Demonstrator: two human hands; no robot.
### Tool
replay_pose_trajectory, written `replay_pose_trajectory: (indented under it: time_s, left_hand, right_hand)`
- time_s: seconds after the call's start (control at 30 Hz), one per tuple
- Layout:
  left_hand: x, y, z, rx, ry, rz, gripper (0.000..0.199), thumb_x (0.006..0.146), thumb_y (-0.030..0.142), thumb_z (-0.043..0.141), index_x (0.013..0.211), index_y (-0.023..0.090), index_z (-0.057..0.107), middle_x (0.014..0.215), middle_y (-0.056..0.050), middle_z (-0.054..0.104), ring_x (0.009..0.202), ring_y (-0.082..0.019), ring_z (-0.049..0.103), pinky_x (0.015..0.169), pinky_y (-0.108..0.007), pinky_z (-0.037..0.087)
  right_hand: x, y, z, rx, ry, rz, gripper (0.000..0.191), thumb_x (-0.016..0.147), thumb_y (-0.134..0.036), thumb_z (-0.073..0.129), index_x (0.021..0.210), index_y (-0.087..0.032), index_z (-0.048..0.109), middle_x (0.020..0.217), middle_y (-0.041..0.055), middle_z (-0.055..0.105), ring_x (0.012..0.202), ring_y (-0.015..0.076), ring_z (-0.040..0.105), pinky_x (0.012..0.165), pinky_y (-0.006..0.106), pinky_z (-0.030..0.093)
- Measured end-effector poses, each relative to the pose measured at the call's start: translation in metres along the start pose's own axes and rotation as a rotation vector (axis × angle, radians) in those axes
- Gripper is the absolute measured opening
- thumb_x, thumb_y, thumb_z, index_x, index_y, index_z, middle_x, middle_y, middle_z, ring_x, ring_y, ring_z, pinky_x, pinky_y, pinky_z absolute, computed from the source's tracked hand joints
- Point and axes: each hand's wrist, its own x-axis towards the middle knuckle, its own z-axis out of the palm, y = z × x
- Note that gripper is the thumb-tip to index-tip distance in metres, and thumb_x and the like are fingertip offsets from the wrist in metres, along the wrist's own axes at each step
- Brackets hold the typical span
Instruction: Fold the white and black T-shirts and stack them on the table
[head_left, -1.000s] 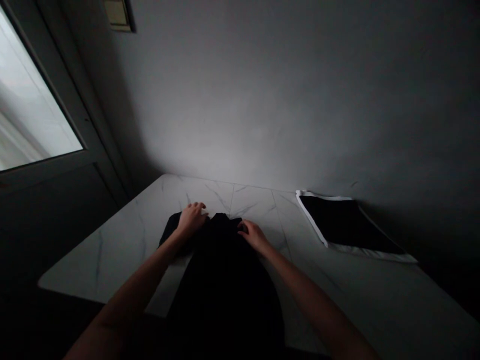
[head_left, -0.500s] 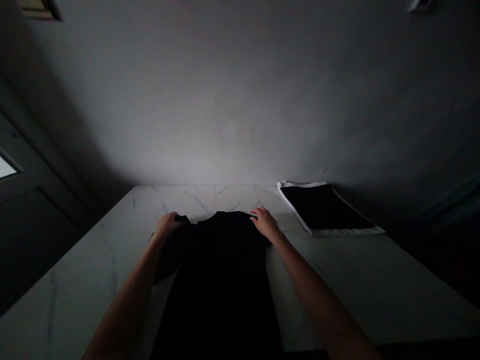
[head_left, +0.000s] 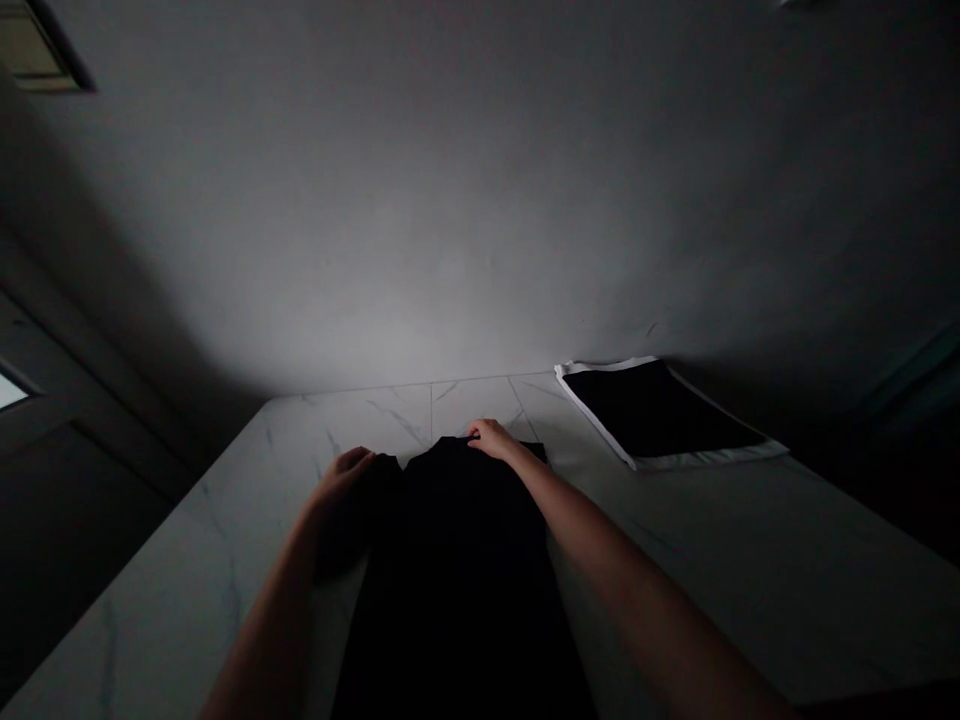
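Observation:
A black garment, shaped like a shirt with its neck end away from me, lies spread on the marble-patterned table. My left hand is at its upper left part, fingers closed over the dark sleeve or shoulder cloth. At the top edge near the neckline, my right hand pinches the cloth between thumb and fingers. The lower end of the garment runs out of the bottom of the view. Folds and seams are lost in the dark cloth.
To the right lies a flat black cloth piece with white borders by the wall. The pale table meets a grey wall at its far edge. A door stands at the left. Light is dim.
My right hand has moved left from the garment's right shoulder to near the neckline. My left hand remains at the left side, and the garment appears shifted slightly right as the view tilts.

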Motion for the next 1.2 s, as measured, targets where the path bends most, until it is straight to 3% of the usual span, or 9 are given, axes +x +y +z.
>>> replay_pose_trajectory:
  time_s: [0.13,0.23,0.43,0.6,0.77,0.83,0.93,1.1,1.2]
  left_hand:
    - [0.008,0.002,-0.006,0.01,0.034,0.117,0.051,0.06,0.068,0.067,0.072,0.018,0.066,0.068,-0.003,0.067,0.066,-0.021,0.061,0.062,-0.03,0.05]
    - [0.019,0.016,-0.014,0.046,0.064,0.191,0.043,0.061,0.061,0.067,0.07,0.019,0.065,0.067,-0.003,0.068,0.063,-0.02,0.06,0.059,-0.029,0.048]
    - [0.029,0.106,-0.056,0.226,0.079,0.398,0.03,0.067,0.049,0.065,0.071,0.02,0.069,0.062,-0.001,0.066,0.058,-0.016,0.057,0.054,-0.025,0.042]
    - [0.033,0.211,-0.094,0.308,0.323,0.675,0.02,0.073,0.041,0.066,0.074,0.022,0.069,0.07,-0.001,0.068,0.064,-0.016,0.058,0.061,-0.027,0.044]
    - [0.027,0.301,-0.11,0.279,0.778,0.779,0.011,0.078,0.03,0.068,0.076,0.02,0.064,0.072,-0.001,0.063,0.067,-0.015,0.053,0.065,-0.028,0.038]
    - [0.015,0.318,-0.101,0.204,0.871,0.818,0.013,0.08,0.031,0.067,0.079,0.019,0.062,0.074,0.001,0.062,0.068,-0.013,0.051,0.067,-0.027,0.037]
    - [-0.007,0.311,-0.064,0.051,0.756,0.837,0.018,0.08,0.036,0.067,0.078,0.02,0.059,0.068,0.003,0.058,0.063,-0.012,0.049,0.062,-0.026,0.037]
    - [-0.019,0.246,0.02,-0.246,0.333,0.709,0.023,0.077,0.044,0.066,0.076,0.021,0.058,0.071,0.001,0.062,0.068,-0.014,0.055,0.061,-0.025,0.042]
    - [-0.01,0.212,0.051,-0.38,0.244,0.626,0.025,0.074,0.044,0.067,0.074,0.021,0.057,0.072,0.0,0.061,0.069,-0.014,0.055,0.063,-0.025,0.043]
  right_hand:
    - [0.0,0.0,-0.028,0.152,-0.012,0.012,0.016,0.061,-0.006,0.08,0.065,-0.018,0.07,0.075,0.0046,0.073,0.077,0.0205,0.068,0.071,0.028,0.049]
    - [-0.001,0.0,-0.074,0.203,0.045,-0.043,0.015,0.065,-0.022,0.082,0.065,-0.017,0.067,0.071,0.0025,0.071,0.073,0.0172,0.065,0.069,0.027,0.047]
    - [-0.009,-0.01,-0.2,0.405,0.208,-0.194,0.039,0.058,-0.053,0.081,0.07,-0.018,0.067,0.07,0.0012,0.068,0.068,0.016,0.061,0.068,0.029,0.047]
    - [-0.017,-0.03,-0.292,0.394,0.643,-0.31,0.038,0.064,-0.054,0.077,0.074,-0.019,0.066,0.07,0.0013,0.065,0.067,0.0163,0.058,0.067,0.031,0.046]
    - [-0.032,-0.06,-0.356,0.217,1.247,-0.405,0.022,0.077,-0.042,0.069,0.076,-0.021,0.061,0.078,0.0016,0.062,0.076,0.0175,0.057,0.075,0.033,0.047]
    - [-0.042,-0.07,-0.356,0.207,1.35,-0.427,0.02,0.08,-0.04,0.066,0.079,-0.022,0.059,0.083,0.002,0.062,0.079,0.0179,0.057,0.078,0.033,0.047]
    - [-0.058,-0.077,-0.319,0.287,1.245,-0.423,0.019,0.084,-0.042,0.058,0.084,-0.022,0.057,0.08,0.0013,0.062,0.076,0.0176,0.058,0.075,0.032,0.048]
    - [-0.076,-0.069,-0.215,0.404,0.957,-0.348,0.023,0.083,-0.046,0.055,0.082,-0.023,0.057,0.08,0.0037,0.065,0.078,0.02,0.06,0.075,0.032,0.049]
    - [-0.081,-0.063,-0.168,0.451,0.693,-0.263,0.028,0.082,-0.049,0.057,0.076,-0.022,0.059,0.076,0.0047,0.067,0.075,0.02,0.061,0.072,0.031,0.049]
